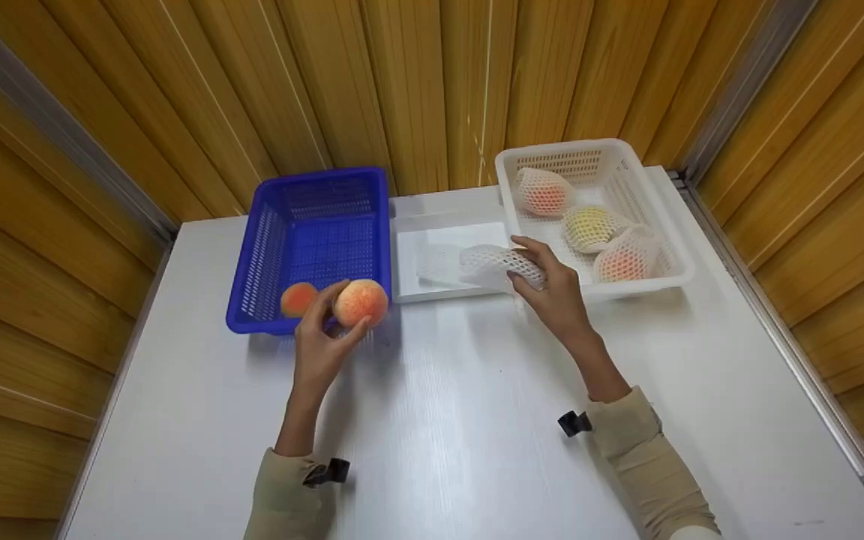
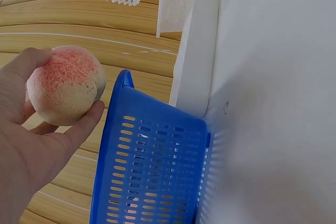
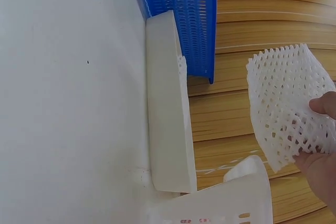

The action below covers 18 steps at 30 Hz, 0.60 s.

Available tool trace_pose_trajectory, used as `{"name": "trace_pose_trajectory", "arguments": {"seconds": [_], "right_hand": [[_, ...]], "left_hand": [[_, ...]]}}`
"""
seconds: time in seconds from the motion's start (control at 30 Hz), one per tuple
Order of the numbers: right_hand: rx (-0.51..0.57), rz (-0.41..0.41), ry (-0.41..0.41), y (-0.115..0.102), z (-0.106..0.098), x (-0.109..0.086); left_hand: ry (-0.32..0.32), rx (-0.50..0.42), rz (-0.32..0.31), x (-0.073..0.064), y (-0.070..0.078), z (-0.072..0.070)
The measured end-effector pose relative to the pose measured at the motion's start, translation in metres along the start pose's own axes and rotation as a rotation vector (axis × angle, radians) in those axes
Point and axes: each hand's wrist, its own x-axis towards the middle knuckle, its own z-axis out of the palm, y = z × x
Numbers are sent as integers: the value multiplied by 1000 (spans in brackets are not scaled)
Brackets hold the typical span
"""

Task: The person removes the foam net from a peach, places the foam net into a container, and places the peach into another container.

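Observation:
My left hand (image 1: 321, 346) grips a peach (image 1: 361, 303) between thumb and fingers, above the near right corner of the blue basket (image 1: 256, 259). In the left wrist view the peach (image 2: 66, 85) is bare, pink over cream. Another orange-red fruit (image 1: 298, 299) lies inside that basket, partly behind my left fingers. My right hand (image 1: 558, 291) pinches an empty white foam net sleeve (image 1: 493, 264) by one end, over the white tray's right part. The right wrist view shows the sleeve (image 3: 286, 103) hanging from thumb and fingers, its mesh end spread.
Between the baskets lies a shallow white tray (image 1: 447, 295) with another foam net (image 1: 438, 262) in it. At right, a white basket (image 1: 664, 247) contains several net-wrapped fruits, one of them yellow (image 1: 589, 229). Wood-patterned panels (image 1: 417, 90) border the white table (image 1: 447, 420).

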Motion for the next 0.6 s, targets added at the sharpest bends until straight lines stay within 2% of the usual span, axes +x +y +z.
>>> {"name": "trace_pose_trajectory", "arguments": {"seconds": [0.1, 0.3, 0.43, 0.6], "right_hand": [[6, 14, 20, 0, 2, 0], [-50, -13, 66, 0, 8, 3], [-69, -24, 83, 4, 12, 4], [-96, -34, 83, 11, 16, 5]], "left_hand": [[5, 4, -7, 1, 0, -2], [12, 10, 10, 6, -1, -5], [9, 37, 24, 7, 0, -8], [3, 75, 8, 9, 1, -14]]}}
